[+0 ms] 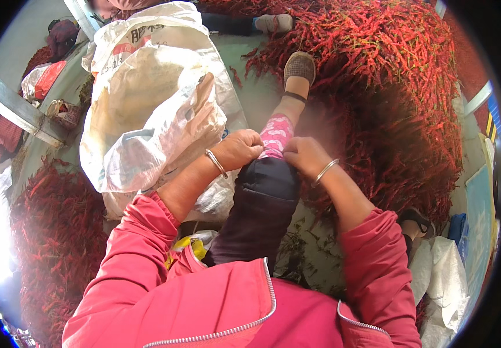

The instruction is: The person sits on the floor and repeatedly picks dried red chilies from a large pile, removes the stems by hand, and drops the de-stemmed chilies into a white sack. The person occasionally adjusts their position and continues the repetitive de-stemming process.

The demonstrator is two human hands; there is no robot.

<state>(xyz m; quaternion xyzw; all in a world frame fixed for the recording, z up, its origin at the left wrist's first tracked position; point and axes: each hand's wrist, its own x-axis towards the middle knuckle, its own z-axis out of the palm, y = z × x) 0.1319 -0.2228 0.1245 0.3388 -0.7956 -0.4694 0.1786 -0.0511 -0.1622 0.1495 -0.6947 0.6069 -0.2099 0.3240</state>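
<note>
My left hand (241, 148) pinches the edge of cloth on one side of my outstretched leg, a silver bangle (217, 164) around its wrist. Across from it my right hand (305, 153) grips the other side, with a second bangle (325, 172). Between them is the dark trouser leg (268, 178), its cuff bunched below the knee. Pink patterned fabric (276, 135) emerges beneath that cuff and covers the shin. Farther down, the foot wears a brown woven shoe (299, 66). Exactly which layer the fingertips hold is partly hidden.
A large white woven sack (154, 95) lies open-mouthed at left, bearing printing. Red chili peppers (390, 48) are heaped at right, with another pile (59, 217) at lower left. White metal posts (19, 106) stand nearby. Another person's shoe (275, 23) is at the top.
</note>
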